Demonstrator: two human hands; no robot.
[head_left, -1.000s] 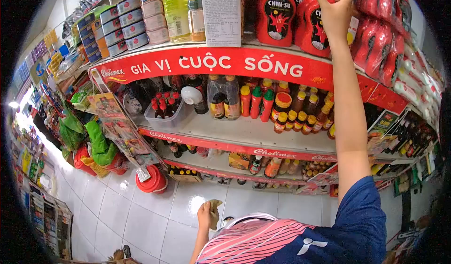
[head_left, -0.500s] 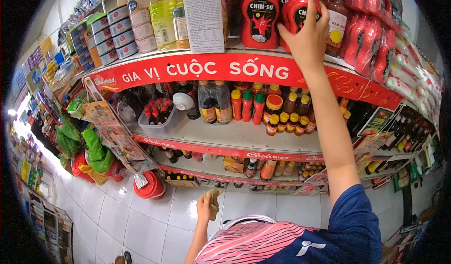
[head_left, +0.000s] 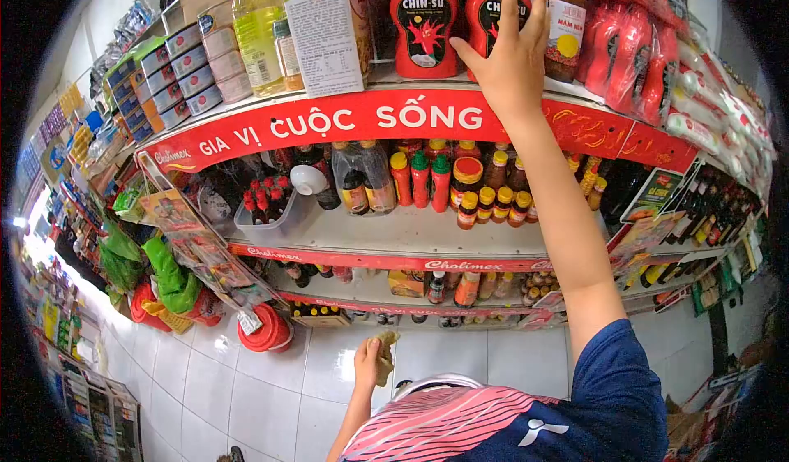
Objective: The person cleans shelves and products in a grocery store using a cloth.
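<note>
My right hand reaches up to the top shelf, fingers spread in front of a red Chin-Su chili sauce bottle. Its thumb points left across the gap toward another chili sauce bottle, while the index finger overlaps the first bottle's label. Beside the fingers, to the right, stands a dark sauce bottle with a white label. Low down near my body, my left hand is closed around a crumpled olive-brown cloth.
Left along the top shelf are a white carton, yellow oil bottles and stacked cans. Wrapped red bottles fill its right side. Lower shelves carry small sauce bottles. A red bucket stands on the tiled floor.
The view has shifted slightly, so the shelf appears farther left. My right hand stays at the same chili sauce bottle, and my left still holds the cloth.
</note>
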